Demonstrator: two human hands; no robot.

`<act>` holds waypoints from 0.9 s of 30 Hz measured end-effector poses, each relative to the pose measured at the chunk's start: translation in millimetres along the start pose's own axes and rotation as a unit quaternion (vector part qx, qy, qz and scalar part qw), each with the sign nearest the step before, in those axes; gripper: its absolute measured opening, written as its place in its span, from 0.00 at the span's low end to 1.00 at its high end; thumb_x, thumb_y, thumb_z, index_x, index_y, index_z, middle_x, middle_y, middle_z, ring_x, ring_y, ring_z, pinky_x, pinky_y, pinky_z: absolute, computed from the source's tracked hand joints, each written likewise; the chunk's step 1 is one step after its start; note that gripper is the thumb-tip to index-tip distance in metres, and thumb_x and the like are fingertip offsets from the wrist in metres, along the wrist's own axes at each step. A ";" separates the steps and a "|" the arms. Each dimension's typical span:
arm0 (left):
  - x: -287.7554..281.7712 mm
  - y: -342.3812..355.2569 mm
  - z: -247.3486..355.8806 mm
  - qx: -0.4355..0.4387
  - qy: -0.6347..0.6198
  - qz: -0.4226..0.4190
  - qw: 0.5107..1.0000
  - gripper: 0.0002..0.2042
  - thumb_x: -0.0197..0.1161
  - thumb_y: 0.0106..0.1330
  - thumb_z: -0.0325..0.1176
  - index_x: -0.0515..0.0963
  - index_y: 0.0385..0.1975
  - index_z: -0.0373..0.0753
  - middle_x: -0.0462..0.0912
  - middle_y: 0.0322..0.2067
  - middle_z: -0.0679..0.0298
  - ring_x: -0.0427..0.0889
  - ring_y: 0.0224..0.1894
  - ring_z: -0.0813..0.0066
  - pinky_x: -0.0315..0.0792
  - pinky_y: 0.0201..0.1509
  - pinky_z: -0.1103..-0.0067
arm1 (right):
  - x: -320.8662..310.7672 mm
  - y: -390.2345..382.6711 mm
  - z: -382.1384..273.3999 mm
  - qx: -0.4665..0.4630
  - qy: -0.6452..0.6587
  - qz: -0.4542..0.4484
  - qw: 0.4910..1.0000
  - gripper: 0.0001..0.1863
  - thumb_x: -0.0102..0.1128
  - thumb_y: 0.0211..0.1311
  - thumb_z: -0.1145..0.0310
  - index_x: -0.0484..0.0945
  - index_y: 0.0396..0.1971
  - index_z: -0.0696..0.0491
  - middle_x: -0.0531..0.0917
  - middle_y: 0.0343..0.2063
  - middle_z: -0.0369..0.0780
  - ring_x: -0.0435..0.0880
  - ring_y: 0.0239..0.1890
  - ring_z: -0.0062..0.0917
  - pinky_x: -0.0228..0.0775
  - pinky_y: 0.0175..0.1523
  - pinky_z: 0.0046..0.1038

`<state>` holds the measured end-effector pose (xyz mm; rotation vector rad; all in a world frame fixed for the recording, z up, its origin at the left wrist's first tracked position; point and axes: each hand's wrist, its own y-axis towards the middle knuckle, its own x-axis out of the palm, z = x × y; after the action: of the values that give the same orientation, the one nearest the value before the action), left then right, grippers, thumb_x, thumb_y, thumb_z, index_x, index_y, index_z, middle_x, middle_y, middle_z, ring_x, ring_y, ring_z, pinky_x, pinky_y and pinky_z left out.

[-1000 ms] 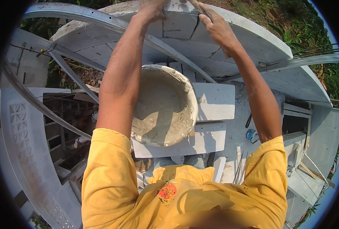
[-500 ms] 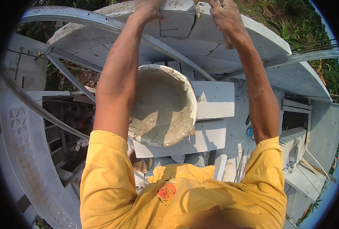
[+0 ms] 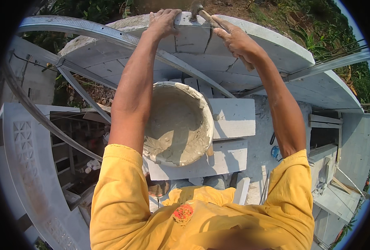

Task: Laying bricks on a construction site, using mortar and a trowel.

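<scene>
At the top edge of the wall [image 3: 272, 50], holds a hammer [image 3: 208, 16] in the right grip [image 3: 240, 41], closed round its shaft, with the butt poking out below the palm. Has the hammer's head at the top of a block [image 3: 193, 38], between a thin joint [image 3: 175, 43] on the left and a darker gap [image 3: 209, 41] on the right; touching or just above, cannot tell. Rests the left grip [image 3: 165, 21], wide and loose, on the same top edge, mostly left of the joint and apart from the hammer; pressing or merely lying there, cannot tell.

Judging by this pose, seems to be at the tapping step, settling or trimming the block where set in the wall. For the next move, calls for short, measured blows and left fingers well clear of the strike; might chip the edge if struck too hard.

Nearer the body, between the forearms [image 3: 128, 89], a bucket [image 3: 210, 125] with grey mortar [image 3: 172, 133] in it, set over pale blocks [image 3: 235, 156], with a tool handle [image 3: 210, 153] just beside its rim. Across from the left, slanting past the bucket toward the wall, a metal bar [image 3: 83, 25]. To the right, past the pale blocks, a blue item [image 3: 276, 153], likely a can, near the right elbow. Beyond the wall, well apart from everything held, greenery [image 3: 310, 37]
</scene>
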<state>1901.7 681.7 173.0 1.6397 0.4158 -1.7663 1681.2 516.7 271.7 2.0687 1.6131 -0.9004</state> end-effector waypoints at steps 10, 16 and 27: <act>-12.7 -2.6 1.0 0.008 -0.012 0.023 1.000 0.46 0.79 0.41 0.44 0.64 0.67 0.57 0.69 0.64 0.69 0.61 0.70 0.63 0.48 0.72 0.46 | 6.7 16.5 -7.0 -0.202 0.029 0.208 0.957 0.27 0.51 0.73 0.53 0.63 0.69 0.38 0.76 0.25 0.38 0.76 0.25 0.26 0.71 0.30 0.34; -1.5 -6.8 7.1 -0.016 0.002 -0.006 1.000 0.48 0.80 0.40 0.43 0.64 0.67 0.58 0.69 0.65 0.70 0.62 0.70 0.64 0.50 0.72 0.48 | 33.5 27.7 22.0 -0.099 -0.065 0.067 0.991 0.26 0.47 0.74 0.54 0.63 0.69 0.41 0.69 0.65 0.48 0.68 0.67 0.43 0.61 0.69 0.41; -5.0 1.3 7.6 -0.020 0.005 -0.002 1.000 0.47 0.80 0.40 0.43 0.64 0.66 0.57 0.69 0.64 0.69 0.62 0.69 0.63 0.52 0.70 0.54 | 9.1 17.1 11.6 -0.077 -0.042 0.027 0.996 0.28 0.47 0.74 0.52 0.59 0.71 0.36 0.70 0.64 0.52 0.73 0.63 0.45 0.67 0.63 0.46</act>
<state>1896.8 677.1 179.3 1.6231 0.4565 -1.7425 1695.9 511.1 255.4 1.9338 1.5253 -0.8067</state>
